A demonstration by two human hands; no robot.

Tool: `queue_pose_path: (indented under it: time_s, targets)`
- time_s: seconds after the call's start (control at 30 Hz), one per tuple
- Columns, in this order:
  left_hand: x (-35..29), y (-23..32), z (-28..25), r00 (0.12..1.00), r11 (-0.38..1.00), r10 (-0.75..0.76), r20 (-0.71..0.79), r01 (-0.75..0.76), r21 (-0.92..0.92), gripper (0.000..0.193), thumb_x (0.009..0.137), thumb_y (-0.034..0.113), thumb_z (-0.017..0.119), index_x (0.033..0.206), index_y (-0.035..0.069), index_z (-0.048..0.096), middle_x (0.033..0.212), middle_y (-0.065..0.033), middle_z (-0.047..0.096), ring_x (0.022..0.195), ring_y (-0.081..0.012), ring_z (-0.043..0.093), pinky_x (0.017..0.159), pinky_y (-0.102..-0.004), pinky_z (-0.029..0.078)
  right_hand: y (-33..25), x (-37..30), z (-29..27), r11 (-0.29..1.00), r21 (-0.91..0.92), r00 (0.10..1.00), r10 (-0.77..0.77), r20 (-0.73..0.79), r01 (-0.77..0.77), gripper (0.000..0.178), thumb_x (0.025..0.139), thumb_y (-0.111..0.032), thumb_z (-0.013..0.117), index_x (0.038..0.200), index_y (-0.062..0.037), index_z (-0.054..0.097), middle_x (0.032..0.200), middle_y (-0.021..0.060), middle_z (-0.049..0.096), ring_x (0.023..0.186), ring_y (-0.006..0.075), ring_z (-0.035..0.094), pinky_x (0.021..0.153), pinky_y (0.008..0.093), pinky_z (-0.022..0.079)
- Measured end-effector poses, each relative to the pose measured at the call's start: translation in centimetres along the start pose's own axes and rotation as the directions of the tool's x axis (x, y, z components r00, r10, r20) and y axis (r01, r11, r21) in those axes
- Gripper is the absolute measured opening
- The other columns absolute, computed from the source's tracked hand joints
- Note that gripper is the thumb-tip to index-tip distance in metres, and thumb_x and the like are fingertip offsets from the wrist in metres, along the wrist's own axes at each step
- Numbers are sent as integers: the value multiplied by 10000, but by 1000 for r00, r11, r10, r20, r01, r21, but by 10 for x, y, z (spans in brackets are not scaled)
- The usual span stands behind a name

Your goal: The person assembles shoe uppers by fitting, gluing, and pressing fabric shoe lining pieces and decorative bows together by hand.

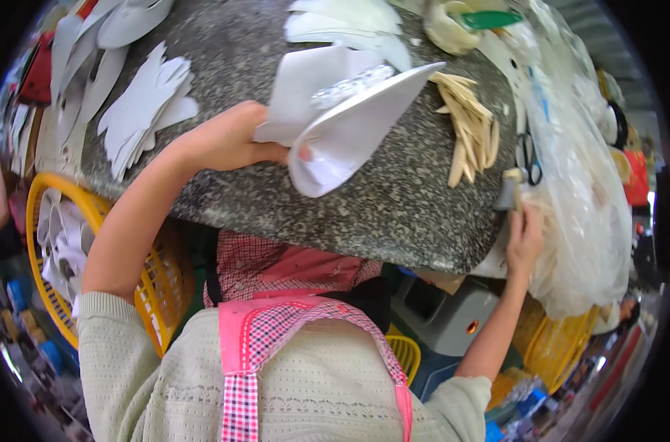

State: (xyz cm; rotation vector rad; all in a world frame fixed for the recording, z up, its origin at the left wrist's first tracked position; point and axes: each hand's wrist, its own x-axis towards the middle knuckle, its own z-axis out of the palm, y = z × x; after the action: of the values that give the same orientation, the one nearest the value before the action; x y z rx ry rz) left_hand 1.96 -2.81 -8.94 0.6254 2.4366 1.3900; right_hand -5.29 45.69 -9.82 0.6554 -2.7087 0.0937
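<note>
In my left hand [239,140] is a white, stiff, curved sheet piece [350,140], its fingers closed round the near left edge. The piece is folded open like a scoop. A crumpled silvery patch [353,85] shows behind its raised rim. My right hand [525,232] is at the right edge of the stone table [335,217], with fingers pinched around a thin, pale stick-like thing [518,200]. Just beyond those fingers is a small grey container [505,195]; whether the stick rests in it I cannot tell. Beige curved strips [468,129] lie in a heap nearby.
Stacked white cut pieces [147,107] lie at left, and more white sheets [342,26] at the back. Dark-handled scissors [530,163] lie beside a clear plastic bag [578,214] at right. A yellow basket [92,202] stands left below the table edge. A grey box [449,320] is underneath.
</note>
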Motion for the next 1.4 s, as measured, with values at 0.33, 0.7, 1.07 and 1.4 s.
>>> queue_pose_path:
  time_s: [0.33, 0.7, 1.07, 1.4]
  targets:
    - [-15, -6, 14, 992, 992, 69, -106, -57, 111, 240, 713, 45, 666, 948, 39, 617, 955, -160, 609, 908, -345, 583, 788, -388, 471, -170, 16, -42, 840, 516, 985, -158, -68, 170, 187, 854, -137, 553, 963, 15, 550, 711, 92, 551, 537, 180, 548, 484, 285, 421]
    - [-8, -14, 7, 998, 993, 43, 52, -48, 108, 442, 749, 113, 633, 1176, 70, 526, 1109, -145, 586, 982, -293, 591, 849, -352, 464, -220, 59, -57, 875, 473, 874, -311, 374, 108, 119, 794, -96, 592, 898, -51, 627, 703, 122, 609, 600, 299, 619, 550, 370, 499]
    - [7, -9, 15, 980, 992, 125, -153, -127, -2, 389, 830, 95, 576, 1210, 47, 505, 1142, -143, 570, 1064, -199, 546, 933, -317, 413, -229, 71, -49, 740, 639, 970, -238, -38, 207, 174, 815, -178, 587, 879, -18, 570, 788, 182, 617, 557, 345, 601, 496, 410, 491]
    - [6, 37, -2, 974, 873, -217, -62, 165, -459, 289, 803, 156, 655, 1042, 3, 602, 937, -54, 643, 866, -129, 585, 789, -285, 447, -97, 5, -45, 957, 16, 946, 282, 162, -288, 268, 811, -152, 610, 1035, -12, 570, 836, 164, 607, 768, 337, 584, 698, 405, 454]
